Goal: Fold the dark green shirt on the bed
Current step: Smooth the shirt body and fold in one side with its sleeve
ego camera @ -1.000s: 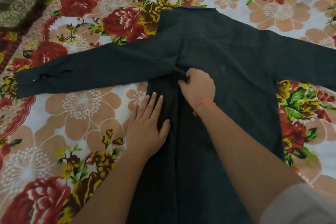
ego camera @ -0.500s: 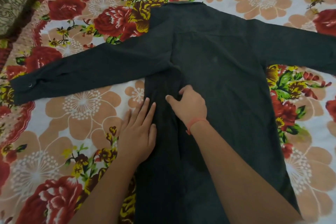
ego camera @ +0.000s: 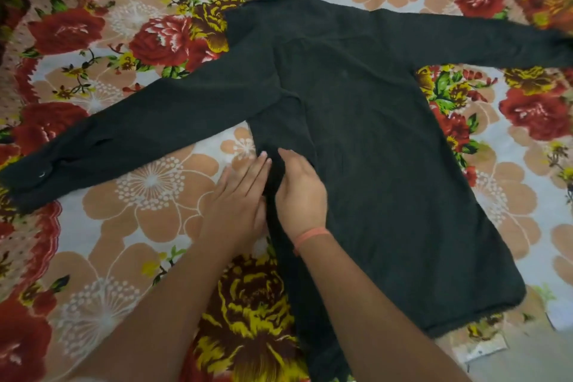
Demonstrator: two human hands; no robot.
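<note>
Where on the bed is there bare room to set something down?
Widest bare bedspread: below the left-side sleeve, beside the left hand. Another patch lies between the right-side sleeve and the side of the shirt. Crowded: both hands meet at the shirt's folded edge, the right hand gripping it.

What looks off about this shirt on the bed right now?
Nothing looks torn or spilled. The dark green shirt lies slanted on the floral bedsheet, and its side is bunched into a narrow fold between the left hand and right hand.
</note>
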